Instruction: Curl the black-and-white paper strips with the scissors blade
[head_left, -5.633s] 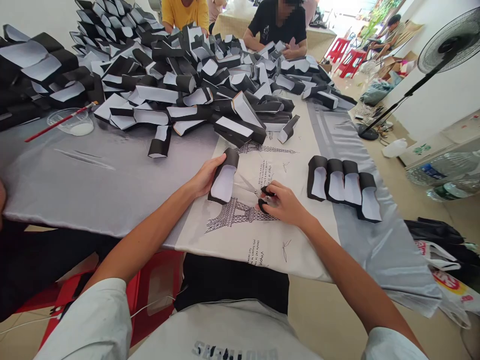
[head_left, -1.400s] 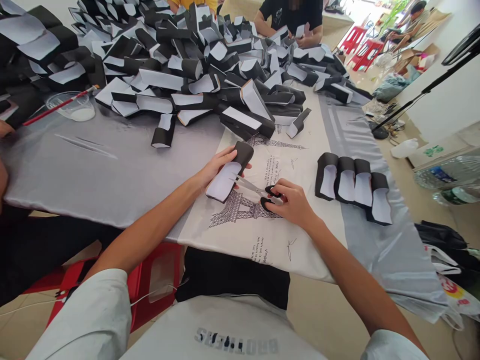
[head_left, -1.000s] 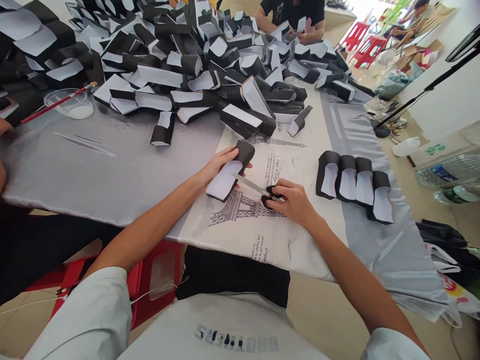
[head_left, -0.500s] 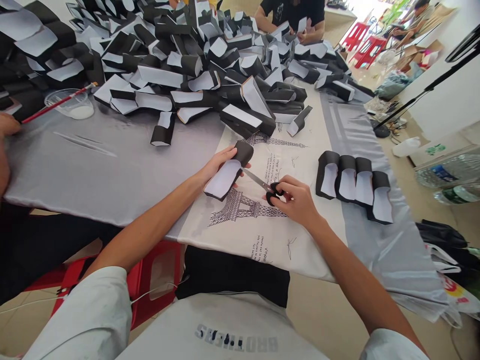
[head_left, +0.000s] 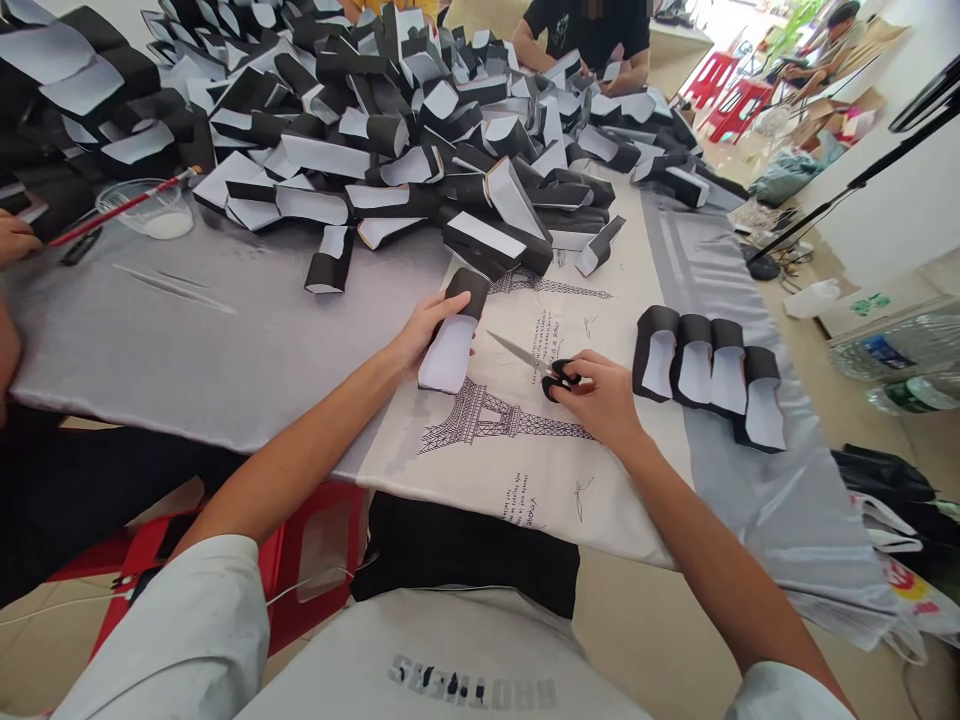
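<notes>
My left hand [head_left: 418, 328] grips a folded black-and-white paper piece [head_left: 452, 340], white side up, on the cloth with the tower print [head_left: 517, 440]. My right hand [head_left: 596, 396] is closed round the black handles of a pair of scissors [head_left: 534, 362]. The blades point left toward the paper piece and stand a short way clear of it. To the right of my right hand lies a row of several similar folded pieces [head_left: 705, 372], overlapping one another.
A large heap of the same black-and-white pieces [head_left: 390, 130] fills the far half of the grey table [head_left: 195, 340]. A clear cup with a red brush [head_left: 146, 212] stands at far left, near another person's hand [head_left: 13, 240]. A person in black [head_left: 585, 40] works opposite.
The scissors have drawn back to the right, out of the paper piece. My left hand has turned the piece more upright and shifted it slightly away.
</notes>
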